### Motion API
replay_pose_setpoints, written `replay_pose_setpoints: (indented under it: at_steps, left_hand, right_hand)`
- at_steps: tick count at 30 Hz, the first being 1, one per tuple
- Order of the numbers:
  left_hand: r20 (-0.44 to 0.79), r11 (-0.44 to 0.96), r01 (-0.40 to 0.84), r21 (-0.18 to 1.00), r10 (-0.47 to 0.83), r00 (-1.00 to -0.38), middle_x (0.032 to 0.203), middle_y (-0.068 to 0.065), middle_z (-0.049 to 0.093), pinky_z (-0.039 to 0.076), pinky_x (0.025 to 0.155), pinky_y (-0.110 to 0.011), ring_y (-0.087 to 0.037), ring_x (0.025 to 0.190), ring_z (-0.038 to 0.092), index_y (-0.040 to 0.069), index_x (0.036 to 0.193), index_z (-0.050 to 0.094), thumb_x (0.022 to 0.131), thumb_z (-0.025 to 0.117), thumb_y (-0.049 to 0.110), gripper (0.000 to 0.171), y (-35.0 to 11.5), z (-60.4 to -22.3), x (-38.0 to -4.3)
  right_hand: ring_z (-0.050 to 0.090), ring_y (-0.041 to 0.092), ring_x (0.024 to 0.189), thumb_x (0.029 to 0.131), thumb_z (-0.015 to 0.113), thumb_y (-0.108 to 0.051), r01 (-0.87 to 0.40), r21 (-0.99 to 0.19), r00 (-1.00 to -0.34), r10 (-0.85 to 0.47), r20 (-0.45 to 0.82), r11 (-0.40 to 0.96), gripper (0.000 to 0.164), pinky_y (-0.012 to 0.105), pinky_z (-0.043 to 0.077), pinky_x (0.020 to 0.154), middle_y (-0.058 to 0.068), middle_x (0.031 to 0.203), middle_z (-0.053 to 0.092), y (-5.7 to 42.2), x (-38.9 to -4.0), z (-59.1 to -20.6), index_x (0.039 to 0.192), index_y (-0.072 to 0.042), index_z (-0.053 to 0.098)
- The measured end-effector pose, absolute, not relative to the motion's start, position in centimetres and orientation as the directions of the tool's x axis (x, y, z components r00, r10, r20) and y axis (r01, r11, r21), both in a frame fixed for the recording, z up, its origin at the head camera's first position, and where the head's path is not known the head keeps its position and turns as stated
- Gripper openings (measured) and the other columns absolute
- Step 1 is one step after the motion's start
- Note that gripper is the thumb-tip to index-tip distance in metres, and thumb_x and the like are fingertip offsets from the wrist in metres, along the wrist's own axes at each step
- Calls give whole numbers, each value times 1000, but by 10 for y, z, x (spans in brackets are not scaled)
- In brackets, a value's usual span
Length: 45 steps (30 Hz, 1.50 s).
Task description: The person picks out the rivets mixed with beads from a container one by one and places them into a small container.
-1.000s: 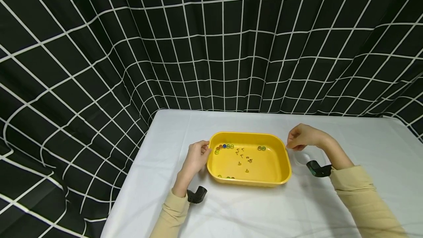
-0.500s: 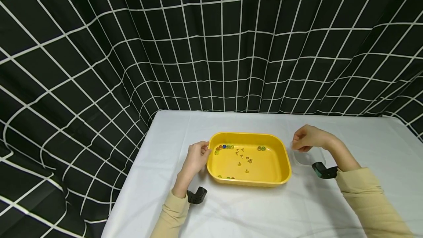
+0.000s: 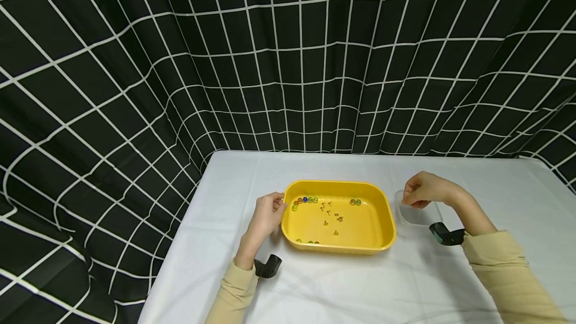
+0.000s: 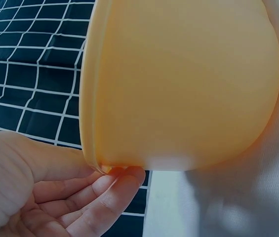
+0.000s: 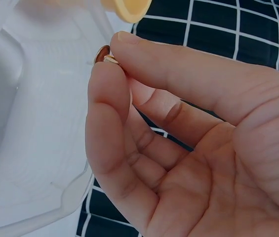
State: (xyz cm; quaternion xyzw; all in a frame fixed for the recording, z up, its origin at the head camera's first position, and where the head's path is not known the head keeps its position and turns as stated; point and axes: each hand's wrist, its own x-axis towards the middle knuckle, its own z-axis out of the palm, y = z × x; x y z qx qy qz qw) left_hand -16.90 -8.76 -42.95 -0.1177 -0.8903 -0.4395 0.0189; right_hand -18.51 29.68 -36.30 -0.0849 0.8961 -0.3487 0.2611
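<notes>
My right hand (image 3: 425, 189) pinches a small gold-coloured stud with a round flat head (image 5: 102, 53) between thumb and forefinger. The hand is over the clear plastic container (image 3: 416, 221), whose wall fills the left of the right wrist view. My left hand (image 3: 268, 214) pinches the rim of the yellow tub (image 3: 369, 234) at its left end, thumb on one side and fingers on the other in the left wrist view. Inside the tub several gold-coloured studs (image 3: 329, 212) lie scattered about the middle. Glass marbles (image 3: 305, 199) rest along its far and near walls.
A white cloth (image 3: 324, 289) covers the table under both containers. Behind it hangs a black curtain (image 3: 315, 64) with a white grid. Black wrist cameras (image 3: 445, 235) are worn at both wrists, low beside the containers.
My right hand has moved right from the tub's right rim to over the clear container, still pinching. My left hand stays at the tub's left rim, and the tub has not moved.
</notes>
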Motion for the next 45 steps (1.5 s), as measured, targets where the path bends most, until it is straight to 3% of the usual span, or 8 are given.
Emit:
replay_pose_setpoints:
  at_steps: [45]
  left_hand:
    - [154,579,244,778,201,-968,84,-12,61,51,63,-23,-18,73,57,-12,108,61,86,61,-1,25,-88,-429,-167]
  right_hand:
    - [45,14,56,81,64,-8,61,-676,-852,-315,-418,734,16,23,39,53,2,60,48,304,-178,-363,71,0,54]
